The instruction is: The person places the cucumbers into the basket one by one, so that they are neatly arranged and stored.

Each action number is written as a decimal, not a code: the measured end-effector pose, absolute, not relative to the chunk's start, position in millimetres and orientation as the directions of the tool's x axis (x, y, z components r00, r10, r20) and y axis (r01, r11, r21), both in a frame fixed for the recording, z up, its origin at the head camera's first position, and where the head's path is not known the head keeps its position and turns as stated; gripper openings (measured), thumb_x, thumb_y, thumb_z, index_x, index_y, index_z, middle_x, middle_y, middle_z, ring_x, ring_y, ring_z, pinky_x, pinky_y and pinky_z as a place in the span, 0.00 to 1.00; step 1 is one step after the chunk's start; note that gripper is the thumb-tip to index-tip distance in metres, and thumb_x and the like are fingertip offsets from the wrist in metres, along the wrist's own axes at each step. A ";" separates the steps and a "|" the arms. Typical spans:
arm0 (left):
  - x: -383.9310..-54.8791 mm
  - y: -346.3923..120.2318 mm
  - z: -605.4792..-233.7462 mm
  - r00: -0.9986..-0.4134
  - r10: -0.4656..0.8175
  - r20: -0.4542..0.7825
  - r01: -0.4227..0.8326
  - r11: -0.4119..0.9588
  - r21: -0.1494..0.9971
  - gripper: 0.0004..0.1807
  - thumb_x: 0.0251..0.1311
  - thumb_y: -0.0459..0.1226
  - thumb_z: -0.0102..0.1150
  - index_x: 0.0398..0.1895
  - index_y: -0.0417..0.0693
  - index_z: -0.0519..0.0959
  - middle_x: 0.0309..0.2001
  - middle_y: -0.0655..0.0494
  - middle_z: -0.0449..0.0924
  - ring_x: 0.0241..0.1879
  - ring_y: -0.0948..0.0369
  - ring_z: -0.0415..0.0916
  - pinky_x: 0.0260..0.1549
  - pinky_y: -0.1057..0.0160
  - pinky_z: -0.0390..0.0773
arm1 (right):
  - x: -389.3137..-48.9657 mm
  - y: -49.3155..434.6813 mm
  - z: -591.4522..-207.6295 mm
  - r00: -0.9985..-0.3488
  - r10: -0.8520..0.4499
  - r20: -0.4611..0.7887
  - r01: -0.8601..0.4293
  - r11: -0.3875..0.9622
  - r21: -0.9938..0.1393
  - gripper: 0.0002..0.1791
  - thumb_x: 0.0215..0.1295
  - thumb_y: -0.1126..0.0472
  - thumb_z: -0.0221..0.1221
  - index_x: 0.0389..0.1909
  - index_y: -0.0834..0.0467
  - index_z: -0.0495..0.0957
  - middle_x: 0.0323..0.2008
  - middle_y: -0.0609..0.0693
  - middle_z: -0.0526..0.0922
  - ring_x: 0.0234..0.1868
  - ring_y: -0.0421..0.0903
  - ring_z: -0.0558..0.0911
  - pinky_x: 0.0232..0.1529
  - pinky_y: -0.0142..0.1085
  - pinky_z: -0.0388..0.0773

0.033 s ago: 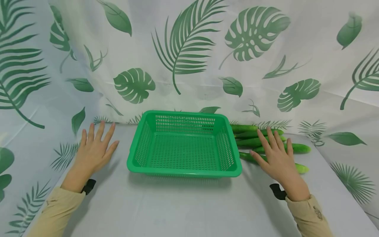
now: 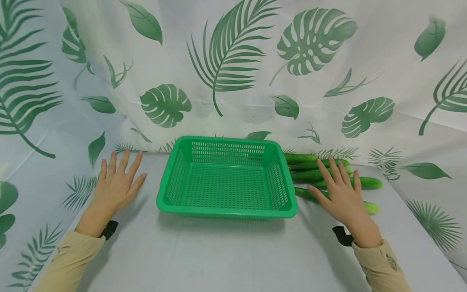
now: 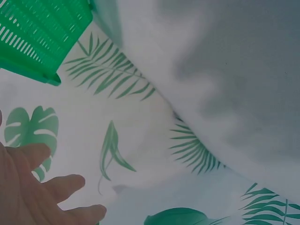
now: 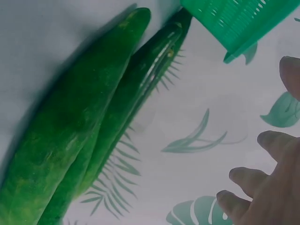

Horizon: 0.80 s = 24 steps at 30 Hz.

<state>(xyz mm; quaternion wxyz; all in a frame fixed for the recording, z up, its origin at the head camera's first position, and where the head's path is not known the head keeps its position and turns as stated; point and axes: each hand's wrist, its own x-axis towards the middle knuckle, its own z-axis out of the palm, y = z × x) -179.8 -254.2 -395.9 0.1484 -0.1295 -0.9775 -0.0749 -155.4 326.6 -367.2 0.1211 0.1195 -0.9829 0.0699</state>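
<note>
Glossy Plastic, Matt Cloth

From my station, the basket [image 2: 227, 210] looks like glossy perforated plastic. I see smooth-skinned cucumbers [image 4: 70, 126], a smooth matt tabletop [image 2: 219, 259], matt cloth sleeves [image 2: 74, 253] and a softly creased, sheet-like backdrop [image 2: 321, 115].

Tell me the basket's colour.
The basket is green, seen best in the head view.

Green cucumbers [image 2: 368, 183], green plastic basket [image 2: 226, 212], white leaf-print backdrop [image 2: 251, 107].
Basket was solid bright green, patterned with rows of small slots on floor and sides. Cucumbers were deep green, mottled with paler flecks in the right wrist view; nearest one's tip [image 2: 372, 208] ran lighter yellow-green. Backdrop print: green monstera leaves, palm fronds, single leaves, grass-like sprigs. Tabletop [image 2: 219, 259] was plain pale grey-white. Left sleeve [image 2: 69, 259] and right sleeve [image 2: 379, 265] were beige, the right with a darker emblem [image 2: 391, 262]; wrist pieces [image 2: 343, 236] were black.
</note>
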 end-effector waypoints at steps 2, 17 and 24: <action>-179.9 -253.4 -395.0 -0.920 0.232 0.316 0.277 0.955 0.107 0.35 0.76 0.53 0.37 0.80 0.47 0.51 0.76 0.32 0.45 0.74 0.30 0.33 0.68 0.32 0.33 | -155.8 327.3 -365.6 -0.940 -0.214 0.264 -0.254 0.959 -0.127 0.45 0.73 0.38 0.48 0.81 0.49 0.38 0.78 0.64 0.38 0.77 0.63 0.36 0.68 0.65 0.23; -175.6 -216.6 -388.5 -0.928 0.259 0.269 0.337 0.890 0.306 0.37 0.77 0.54 0.33 0.80 0.43 0.49 0.76 0.32 0.45 0.74 0.32 0.34 0.68 0.33 0.35 | -151.1 404.0 -358.6 -0.935 0.121 0.333 -0.160 0.694 -0.702 0.35 0.76 0.54 0.51 0.79 0.51 0.51 0.74 0.58 0.59 0.76 0.54 0.55 0.72 0.57 0.49; -170.3 -187.7 -387.6 -0.899 0.316 0.302 0.420 0.819 0.392 0.40 0.71 0.48 0.50 0.78 0.37 0.51 0.75 0.30 0.48 0.73 0.32 0.41 0.66 0.30 0.44 | -137.1 462.3 -389.4 -0.957 0.239 0.162 -0.109 0.220 -0.969 0.22 0.75 0.58 0.53 0.68 0.49 0.71 0.54 0.33 0.77 0.60 0.30 0.68 0.66 0.17 0.48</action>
